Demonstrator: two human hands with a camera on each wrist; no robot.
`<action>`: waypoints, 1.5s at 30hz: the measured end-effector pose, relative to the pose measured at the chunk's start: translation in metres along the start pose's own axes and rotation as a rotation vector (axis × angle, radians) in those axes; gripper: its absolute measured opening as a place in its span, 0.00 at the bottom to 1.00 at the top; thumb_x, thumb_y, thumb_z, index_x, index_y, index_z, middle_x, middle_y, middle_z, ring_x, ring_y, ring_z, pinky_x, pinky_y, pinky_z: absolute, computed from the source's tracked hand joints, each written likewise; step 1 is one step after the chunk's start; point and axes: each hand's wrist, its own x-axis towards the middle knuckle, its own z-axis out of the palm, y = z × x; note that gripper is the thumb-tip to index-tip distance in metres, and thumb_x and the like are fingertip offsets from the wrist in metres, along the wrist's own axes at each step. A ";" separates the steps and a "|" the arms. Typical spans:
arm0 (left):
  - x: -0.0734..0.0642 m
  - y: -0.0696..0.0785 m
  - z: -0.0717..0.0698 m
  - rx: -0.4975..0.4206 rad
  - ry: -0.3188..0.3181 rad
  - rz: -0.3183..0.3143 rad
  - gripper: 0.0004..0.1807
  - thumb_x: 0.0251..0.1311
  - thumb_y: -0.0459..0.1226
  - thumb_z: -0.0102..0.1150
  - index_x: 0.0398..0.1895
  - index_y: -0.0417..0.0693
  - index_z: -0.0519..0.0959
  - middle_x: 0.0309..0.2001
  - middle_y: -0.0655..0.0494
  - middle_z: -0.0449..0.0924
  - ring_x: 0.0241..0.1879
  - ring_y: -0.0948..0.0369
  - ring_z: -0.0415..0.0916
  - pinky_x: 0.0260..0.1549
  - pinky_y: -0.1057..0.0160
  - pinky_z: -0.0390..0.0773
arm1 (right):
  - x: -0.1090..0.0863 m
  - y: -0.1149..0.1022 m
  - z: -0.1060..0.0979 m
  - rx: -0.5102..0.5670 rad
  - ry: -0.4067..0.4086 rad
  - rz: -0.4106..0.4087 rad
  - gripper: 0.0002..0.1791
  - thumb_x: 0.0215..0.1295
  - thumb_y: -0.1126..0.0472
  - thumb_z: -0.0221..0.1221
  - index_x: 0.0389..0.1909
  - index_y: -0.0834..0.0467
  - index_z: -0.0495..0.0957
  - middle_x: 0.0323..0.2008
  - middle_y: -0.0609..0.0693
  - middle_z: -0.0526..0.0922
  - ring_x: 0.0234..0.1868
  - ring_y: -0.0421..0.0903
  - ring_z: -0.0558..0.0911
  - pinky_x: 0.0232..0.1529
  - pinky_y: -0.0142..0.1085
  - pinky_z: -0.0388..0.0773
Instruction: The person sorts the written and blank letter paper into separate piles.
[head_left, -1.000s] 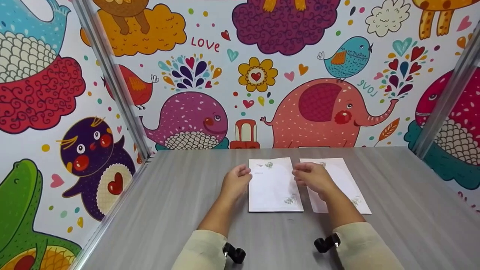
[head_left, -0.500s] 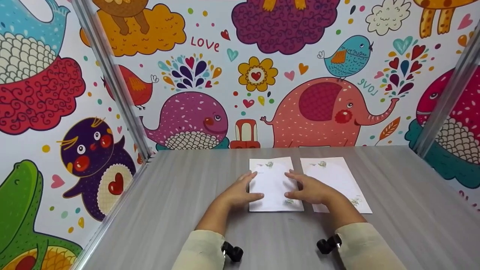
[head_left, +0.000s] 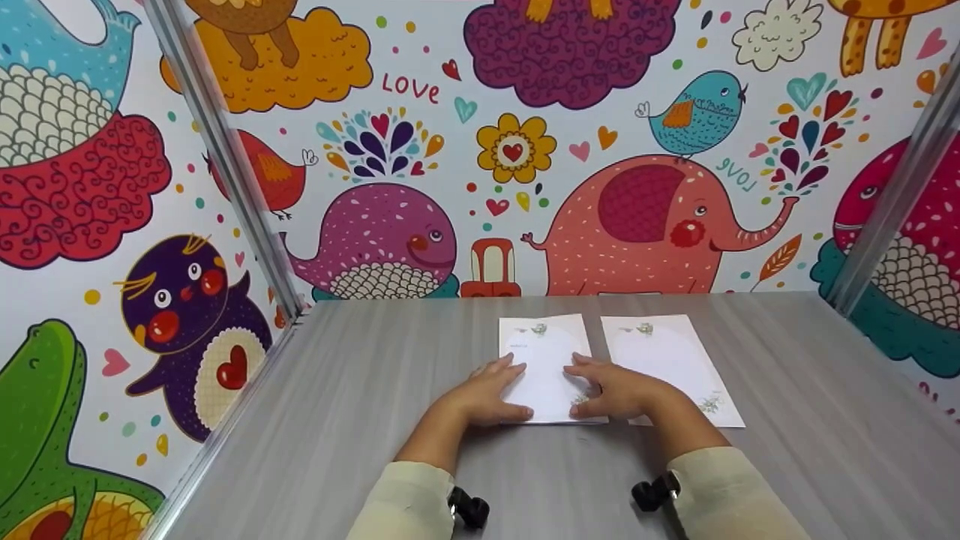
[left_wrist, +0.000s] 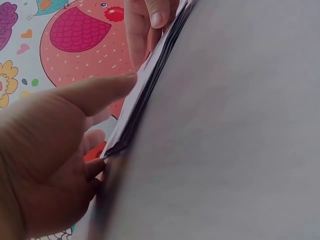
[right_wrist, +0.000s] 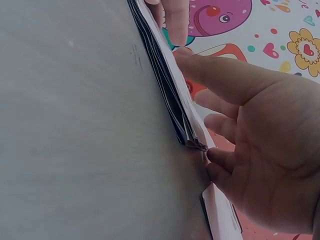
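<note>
Flanking a paper stack (head_left: 545, 379) at the head view's 5 o'clock: left hand (head_left: 491, 391) at its 8; right hand (head_left: 619, 388) at its 4; both spread, neither gripping. Even inward pressure should square it best (near-edge layers gape). Second paper (head_left: 660, 360): stack's 3 o'clock. Wall lettering (head_left: 411, 88): "LOVE", view's 11 o'clock; sheet print (head_left: 518, 346) illegible.

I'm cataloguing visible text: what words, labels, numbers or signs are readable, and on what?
"LOVe": red lettering on the cartoon wall, above the whale.
"Love", mirrored: teal lettering on that wall, beside the elephant.
Paper stack: print too small to read.
Paper beside it: too small.
Faint marks on the table: illegible.
</note>
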 end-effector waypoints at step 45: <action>0.009 0.012 0.008 -0.017 0.198 -0.113 0.32 0.67 0.50 0.70 0.73 0.51 0.79 0.77 0.51 0.73 0.79 0.50 0.66 0.80 0.45 0.66 | 0.008 -0.016 0.004 0.099 0.335 0.157 0.27 0.61 0.60 0.75 0.63 0.59 0.85 0.58 0.59 0.89 0.58 0.55 0.86 0.67 0.57 0.81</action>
